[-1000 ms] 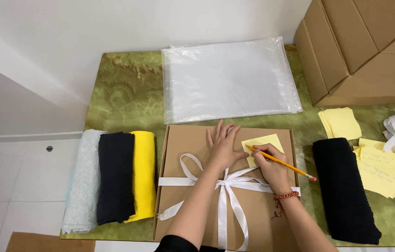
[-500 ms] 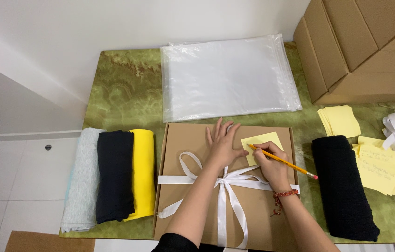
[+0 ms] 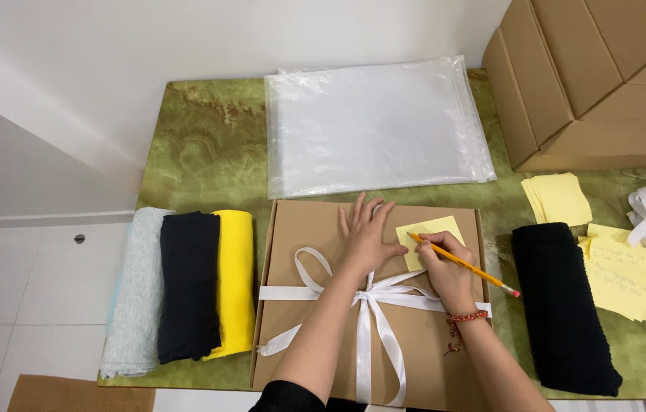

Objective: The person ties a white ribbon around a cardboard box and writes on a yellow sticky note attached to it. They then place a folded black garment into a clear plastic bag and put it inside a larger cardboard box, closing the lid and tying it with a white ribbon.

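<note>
One yellow note point(image 3: 431, 238) lies on the brown box point(image 3: 315, 229) tied with white ribbon point(image 3: 372, 301), at the table's near edge; the left hand point(image 3: 367, 236) presses flat and open beside it while the right hand point(image 3: 449, 268) is closed around a pencil point(image 3: 464, 265), tip on the note. Folded grey point(image 3: 136, 290), black point(image 3: 189, 286) and yellow point(image 3: 235, 282) cloths flank the box's left side and another black cloth point(image 3: 563, 305) its right, with note stacks point(image 3: 559, 198) and cartons point(image 3: 597, 84) beyond. Clear bags point(image 3: 372, 126) fill the far side, leaving green table point(image 3: 201, 145) bare at far left.

left hand point(image 3: 367, 235) flat on brown box point(image 3: 307, 229), touching yellow note point(image 3: 433, 233) | right hand point(image 3: 449, 267) grips pencil point(image 3: 466, 267), tip on note | white ribbon point(image 3: 372, 301) bow across box | box at table point(image 3: 201, 152) front edge
</note>
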